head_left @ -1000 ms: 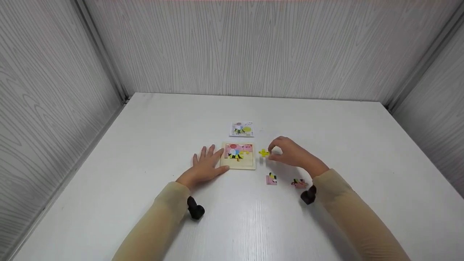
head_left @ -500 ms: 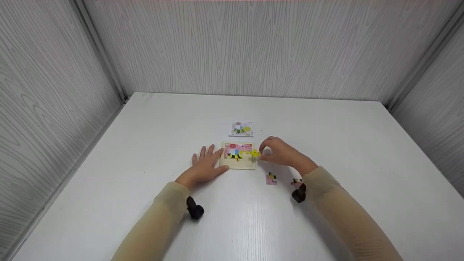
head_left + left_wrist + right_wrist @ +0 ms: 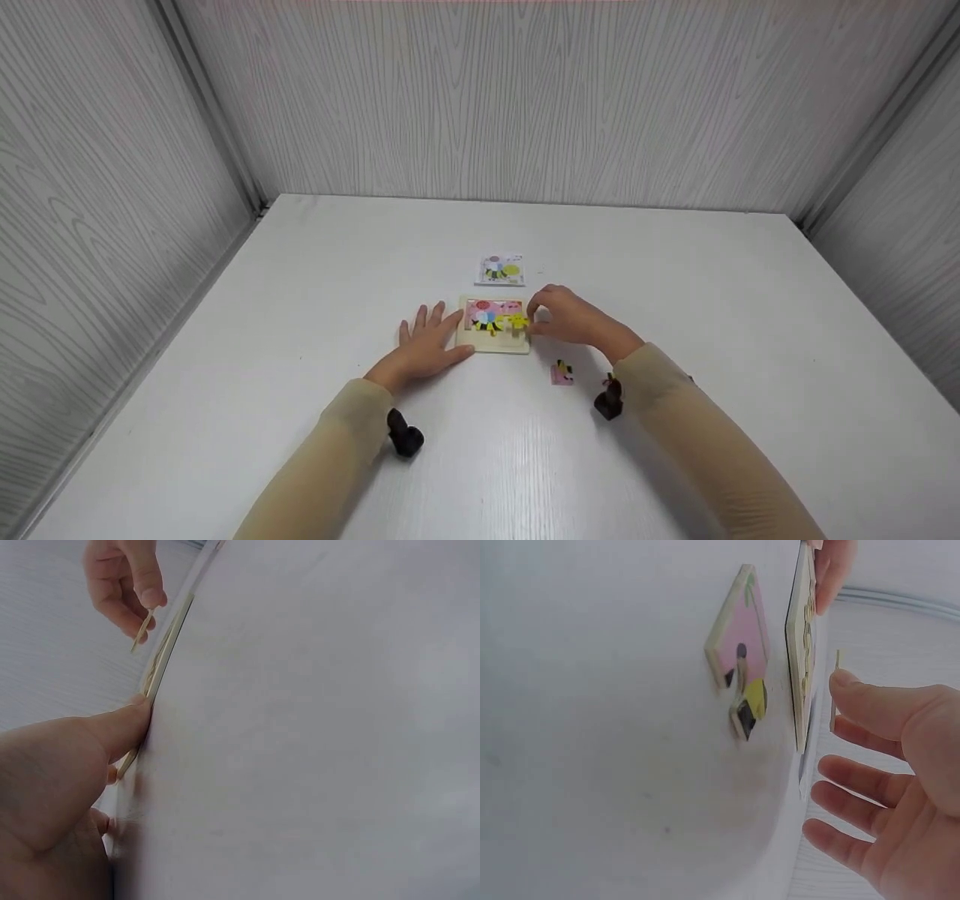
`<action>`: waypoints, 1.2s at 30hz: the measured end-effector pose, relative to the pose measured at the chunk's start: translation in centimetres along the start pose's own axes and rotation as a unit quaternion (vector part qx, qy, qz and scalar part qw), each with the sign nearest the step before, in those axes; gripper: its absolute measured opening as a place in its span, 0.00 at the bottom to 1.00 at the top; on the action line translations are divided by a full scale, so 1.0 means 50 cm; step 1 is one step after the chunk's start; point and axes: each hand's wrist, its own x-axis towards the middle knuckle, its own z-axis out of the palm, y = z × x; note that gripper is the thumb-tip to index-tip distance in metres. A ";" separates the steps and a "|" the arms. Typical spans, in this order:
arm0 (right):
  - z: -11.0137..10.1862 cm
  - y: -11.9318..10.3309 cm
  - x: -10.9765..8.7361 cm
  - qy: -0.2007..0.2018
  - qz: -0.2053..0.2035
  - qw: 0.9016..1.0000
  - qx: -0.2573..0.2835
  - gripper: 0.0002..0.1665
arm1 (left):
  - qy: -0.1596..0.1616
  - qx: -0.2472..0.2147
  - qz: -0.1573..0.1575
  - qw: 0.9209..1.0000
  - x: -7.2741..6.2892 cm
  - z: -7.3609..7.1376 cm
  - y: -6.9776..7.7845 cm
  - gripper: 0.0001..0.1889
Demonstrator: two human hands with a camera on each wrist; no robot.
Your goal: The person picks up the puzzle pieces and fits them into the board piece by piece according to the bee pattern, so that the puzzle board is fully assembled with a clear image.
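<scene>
My left hand [image 3: 426, 345] lies on the table with fingers spread, thumb and index finger touching the left side and near corner of a small wooden puzzle board [image 3: 491, 347]. Part of a bee picture in pink, yellow and black fills the board's upper portion. Between thumb and index finger my right hand [image 3: 574, 321] pinches a yellow puzzle piece [image 3: 517, 321] above the board's right side. In the right wrist view this piece [image 3: 835, 701] appears edge-on, raised off the board [image 3: 799, 667], while the other right fingers hang loosely bent.
A pink puzzle piece [image 3: 562, 373] with yellow and black lies right of the board. Another piece [image 3: 610, 379] is mostly hidden by the right wrist camera [image 3: 608, 405]. Behind the board lies a picture card [image 3: 499, 269]. Grey panels enclose the table's back and sides.
The right hand has carried the yellow puzzle piece leftward, from beside the board to over its right side. The left hand has stayed at the board.
</scene>
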 end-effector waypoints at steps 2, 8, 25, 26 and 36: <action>0.003 -0.005 0.004 -0.003 0.007 1.000 -0.002 0.14 | 0.001 -0.001 0.001 1.000 0.000 0.000 0.000 0.39; 0.009 -0.019 0.015 -0.004 0.007 1.000 -0.015 0.14 | 0.007 0.001 0.007 1.000 0.001 -0.001 -0.002 0.39; 0.021 -0.027 0.030 -0.004 0.028 0.998 -0.054 0.13 | -0.001 0.001 -0.003 1.000 0.002 -0.003 0.002 0.39; 0.022 -0.027 0.031 -0.003 0.029 0.998 -0.056 0.13 | -0.001 0.000 -0.003 1.000 0.002 -0.003 0.002 0.39; 0.029 -0.027 0.036 0.000 0.038 0.998 -0.056 0.14 | -0.001 -0.003 -0.005 1.000 -0.003 -0.001 0.003 0.40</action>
